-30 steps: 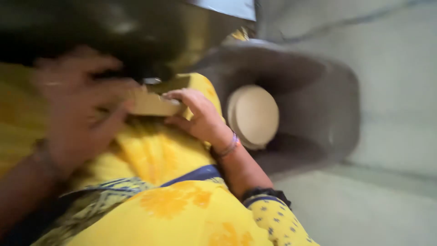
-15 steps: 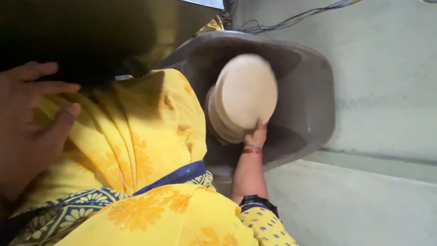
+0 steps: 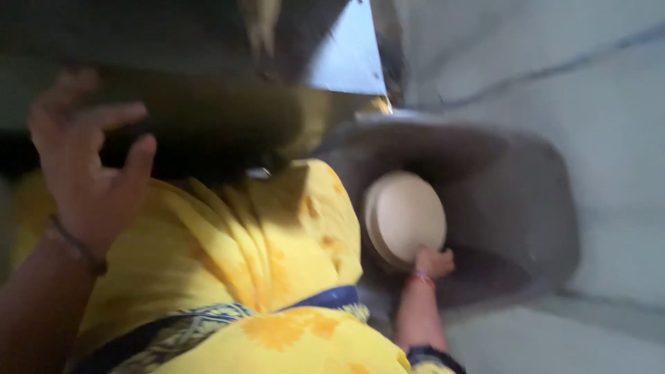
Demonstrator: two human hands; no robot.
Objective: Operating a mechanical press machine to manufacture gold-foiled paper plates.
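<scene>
Left hand point(image 3: 86, 173) lifted, discs point(image 3: 405, 216) in tub point(image 3: 533, 208)

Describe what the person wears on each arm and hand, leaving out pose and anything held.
The left hand is bare, with a thin dark band round its wrist. The right hand is bare too, with a reddish bangle at the wrist; further up that forearm sits a dark band, and beside it a yellow patterned edge shows. The picture is blurred, so finer detail cannot be told.
</scene>
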